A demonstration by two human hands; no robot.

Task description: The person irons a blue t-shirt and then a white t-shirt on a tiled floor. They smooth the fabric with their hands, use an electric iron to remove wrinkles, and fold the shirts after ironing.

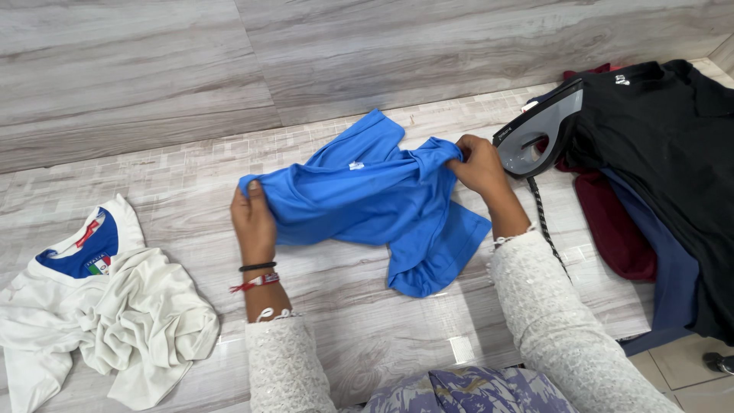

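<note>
Both hands gripping blue shirt, L hand, R hand, iron nearby

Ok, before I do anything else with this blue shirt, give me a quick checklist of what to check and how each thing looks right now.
1. Both hands gripping the blue shirt: ok. The left hand pinches one end, the right hand the other.
2. Shirt lying flat: not ok. It is bunched and twisted between the hands.
3. Iron apart from the blue shirt: ok, but it sits close to the right hand, resting against the black garment.
4. Iron hot or switched on: cannot tell.
5. Iron cord out of the way: not ok. It trails along beside the right forearm.
6. White shirt apart from the blue one: ok, crumpled off beyond the left hand.
</note>
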